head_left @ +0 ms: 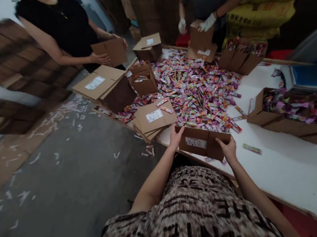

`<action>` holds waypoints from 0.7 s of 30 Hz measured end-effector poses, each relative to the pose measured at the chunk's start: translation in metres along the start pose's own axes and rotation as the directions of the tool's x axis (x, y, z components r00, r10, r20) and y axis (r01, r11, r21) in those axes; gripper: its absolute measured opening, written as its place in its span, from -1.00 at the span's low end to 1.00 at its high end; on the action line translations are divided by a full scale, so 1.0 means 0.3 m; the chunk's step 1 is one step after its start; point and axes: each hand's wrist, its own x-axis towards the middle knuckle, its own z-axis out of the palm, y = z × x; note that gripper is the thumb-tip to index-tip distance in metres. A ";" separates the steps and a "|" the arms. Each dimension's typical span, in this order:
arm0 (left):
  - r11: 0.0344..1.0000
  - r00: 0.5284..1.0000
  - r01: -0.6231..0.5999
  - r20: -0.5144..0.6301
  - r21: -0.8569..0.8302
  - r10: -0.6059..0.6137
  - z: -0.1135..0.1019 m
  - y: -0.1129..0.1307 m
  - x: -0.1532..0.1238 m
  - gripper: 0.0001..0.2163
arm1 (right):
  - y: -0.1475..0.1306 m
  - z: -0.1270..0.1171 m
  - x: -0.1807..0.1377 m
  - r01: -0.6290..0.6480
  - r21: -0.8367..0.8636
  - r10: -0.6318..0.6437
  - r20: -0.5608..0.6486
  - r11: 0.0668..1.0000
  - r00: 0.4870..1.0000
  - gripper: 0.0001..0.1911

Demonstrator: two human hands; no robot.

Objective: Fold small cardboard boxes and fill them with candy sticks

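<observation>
Between my hands a brown cardboard box (199, 154) with a white label stands on edge at the near side of the table. My left hand (176, 136) grips its left end, thumb over the top edge. At its right end my right hand (228, 149) is closed on the cardboard. Just behind it spreads a large heap of small colourful wrapped packets (198, 91). Left of the box lies a stack of flat cardboard boxes (144, 122), labelled on top, with a couple of packets on it. A single green packet (252, 149) rests to the right of my right hand.
Packet-filled boxes (272, 119) stand on the white table (300, 171) at right. Another flat stack (106, 82) is at the left edge. Two people work across the table: one holds a cardboard box (112, 52), the other, in white gloves, handles another (202, 38). Scraps litter the floor (79, 202).
</observation>
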 end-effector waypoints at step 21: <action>0.944 0.939 0.277 -0.159 -0.178 -0.306 -0.763 -0.123 0.426 -0.56 | -1.176 1.859 0.854 0.863 -0.344 -0.500 0.710 0.370 0.497 -0.18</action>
